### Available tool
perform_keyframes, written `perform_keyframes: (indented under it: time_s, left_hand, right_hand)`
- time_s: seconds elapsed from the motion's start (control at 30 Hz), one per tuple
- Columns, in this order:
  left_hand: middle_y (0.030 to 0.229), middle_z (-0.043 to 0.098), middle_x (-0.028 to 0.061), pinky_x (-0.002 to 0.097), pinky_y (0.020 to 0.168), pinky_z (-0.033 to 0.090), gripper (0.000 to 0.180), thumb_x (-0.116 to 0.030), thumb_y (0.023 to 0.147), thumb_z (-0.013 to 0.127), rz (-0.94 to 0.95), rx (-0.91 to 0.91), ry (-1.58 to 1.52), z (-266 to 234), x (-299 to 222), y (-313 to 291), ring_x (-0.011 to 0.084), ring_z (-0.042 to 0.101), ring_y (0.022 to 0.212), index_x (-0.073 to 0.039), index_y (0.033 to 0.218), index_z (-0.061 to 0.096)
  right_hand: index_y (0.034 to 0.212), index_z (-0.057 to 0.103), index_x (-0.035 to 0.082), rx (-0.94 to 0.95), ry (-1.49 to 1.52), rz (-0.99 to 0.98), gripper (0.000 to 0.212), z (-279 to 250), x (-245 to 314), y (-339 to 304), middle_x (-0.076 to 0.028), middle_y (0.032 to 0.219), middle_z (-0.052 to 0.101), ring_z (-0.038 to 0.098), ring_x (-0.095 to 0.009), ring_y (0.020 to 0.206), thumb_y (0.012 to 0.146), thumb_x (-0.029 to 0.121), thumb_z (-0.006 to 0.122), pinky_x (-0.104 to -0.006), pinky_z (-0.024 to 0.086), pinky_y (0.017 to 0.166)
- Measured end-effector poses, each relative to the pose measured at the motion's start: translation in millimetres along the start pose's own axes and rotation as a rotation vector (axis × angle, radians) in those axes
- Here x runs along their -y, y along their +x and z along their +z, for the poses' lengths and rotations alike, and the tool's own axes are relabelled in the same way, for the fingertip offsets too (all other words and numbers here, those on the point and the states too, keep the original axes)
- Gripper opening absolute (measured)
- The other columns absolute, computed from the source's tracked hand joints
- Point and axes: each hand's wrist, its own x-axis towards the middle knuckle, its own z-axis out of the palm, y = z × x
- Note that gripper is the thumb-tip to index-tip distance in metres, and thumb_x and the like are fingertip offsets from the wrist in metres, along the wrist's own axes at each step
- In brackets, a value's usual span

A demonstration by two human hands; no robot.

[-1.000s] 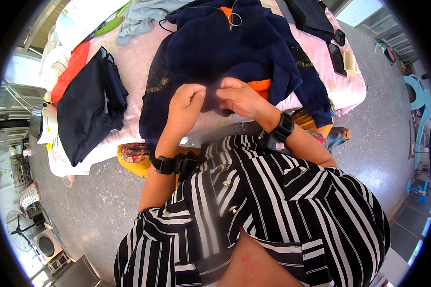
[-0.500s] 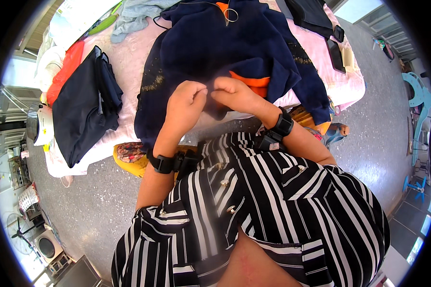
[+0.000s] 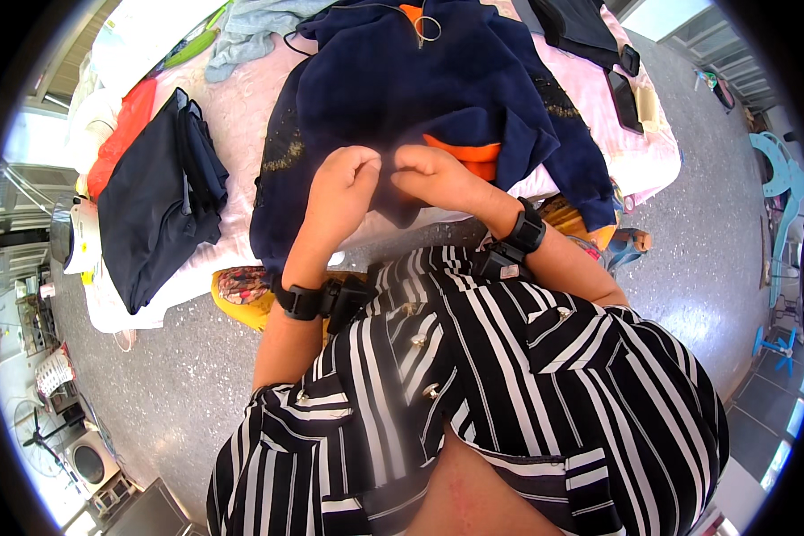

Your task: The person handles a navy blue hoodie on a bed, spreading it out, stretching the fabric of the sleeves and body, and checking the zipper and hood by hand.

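A navy sweatshirt [image 3: 393, 89] with an orange inside and a ring pull at its neck lies spread on the pink-covered bed. At its lower edge my left hand [image 3: 341, 192] is closed, thumb against curled fingers, pinching the fabric. My right hand [image 3: 442, 179] is closed the same way, a small gap to the right of the left one. Dark cloth hangs between and just below the two hands. Beside the right hand a fold shows the orange inside [image 3: 473, 161]. The fingertips of both hands are partly hidden by the knuckles.
Folded black trousers [image 3: 156, 201] lie on the bed's left, by a red cloth [image 3: 121, 147]. A grey garment [image 3: 250, 36] is at the back. At the right are a black garment [image 3: 581, 36] and a phone [image 3: 623, 100]. A blue plastic stand [image 3: 782, 179] is far right.
Both hands have shifted very slightly, the left a touch to the left, and the gap between them is a little wider. The hem between them has moved slightly. Otherwise the scene is the same.
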Motion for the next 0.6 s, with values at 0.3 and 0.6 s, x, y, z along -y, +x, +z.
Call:
perform_keyframes:
  time_s: [0.3,0.6]
  left_hand:
    - [0.074,0.052,0.0122,0.0303,0.064,0.042,0.008,-0.007,0.077,0.05,0.137,0.115,0.124,-6,-5,1,0.0253,0.052,0.07,0.0,0.079,0.053]
    - [0.067,0.049,0.0014,0.0316,0.083,0.043,0.007,-0.001,0.079,0.045,-0.191,-0.054,-0.683,-6,9,0,0.0083,0.048,0.067,-0.002,0.073,0.049]
  right_hand:
    - [0.066,0.041,0.002,0.024,-0.113,-0.092,0.014,0,1,-2,-0.006,0.055,0.037,0.035,-0.011,0.052,0.074,0.006,0.051,-0.0286,0.032,0.047]
    - [0.067,0.04,0.002,-0.015,-0.006,-0.024,0.015,2,-3,2,-0.004,0.055,0.039,0.037,-0.008,0.052,0.075,0.007,0.052,-0.0267,0.033,0.047]
